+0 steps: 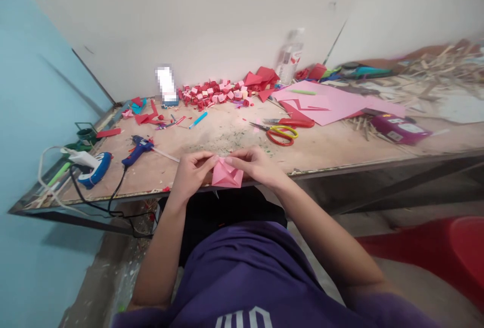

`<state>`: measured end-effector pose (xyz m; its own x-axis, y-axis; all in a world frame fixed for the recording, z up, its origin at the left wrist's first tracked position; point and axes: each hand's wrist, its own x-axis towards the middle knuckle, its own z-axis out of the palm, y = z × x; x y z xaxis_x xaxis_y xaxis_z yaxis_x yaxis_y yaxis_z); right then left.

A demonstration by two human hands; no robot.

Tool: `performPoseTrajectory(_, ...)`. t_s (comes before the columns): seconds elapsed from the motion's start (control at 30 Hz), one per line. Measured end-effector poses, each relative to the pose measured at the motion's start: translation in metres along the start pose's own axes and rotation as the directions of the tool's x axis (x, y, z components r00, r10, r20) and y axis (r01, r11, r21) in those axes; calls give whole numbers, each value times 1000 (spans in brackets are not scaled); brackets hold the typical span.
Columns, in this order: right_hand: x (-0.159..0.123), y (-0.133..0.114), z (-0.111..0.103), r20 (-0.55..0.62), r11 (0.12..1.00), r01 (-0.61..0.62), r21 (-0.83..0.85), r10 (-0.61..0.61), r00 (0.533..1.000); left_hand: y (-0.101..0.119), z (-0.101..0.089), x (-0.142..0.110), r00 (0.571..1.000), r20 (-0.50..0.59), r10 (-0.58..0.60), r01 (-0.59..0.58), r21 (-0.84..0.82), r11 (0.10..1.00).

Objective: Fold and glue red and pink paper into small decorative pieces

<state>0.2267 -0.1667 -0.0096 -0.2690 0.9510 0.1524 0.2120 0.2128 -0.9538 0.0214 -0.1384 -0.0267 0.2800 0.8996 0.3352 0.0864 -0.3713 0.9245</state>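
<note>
A folded piece of pink paper (227,177) with creased triangular flaps is between my hands at the table's front edge. My left hand (192,172) pinches its upper left part between thumb and fingers. On the other side my right hand (255,165) grips the upper right, its thumb lying over a fold. Just beyond are scissors (282,134) with one yellow and one red handle, lying beside a red-handled cutting tool (297,123). A blue glue gun (138,150) rests to the left of my hands.
Many small red and pink paper cubes (214,92) are heaped at the back. Pink sheets (321,101) lie right of the scissors, near a purple bottle (399,129). A blue power strip (96,169) with cables sits at left. A clear bottle (290,58) stands by the wall.
</note>
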Motion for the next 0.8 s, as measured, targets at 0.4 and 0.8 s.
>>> performPoseTrajectory(0.4, 1, 9, -2, -73, 996, -44, 71, 49, 996, 1, 0, -2, 995, 57, -87, 90, -63, 994)
performPoseTrajectory(0.8, 1, 7, -3, 73, 998, -43, 42, 40, 997, 6, -1, -2, 994, 101, -34, 34, 4, 999)
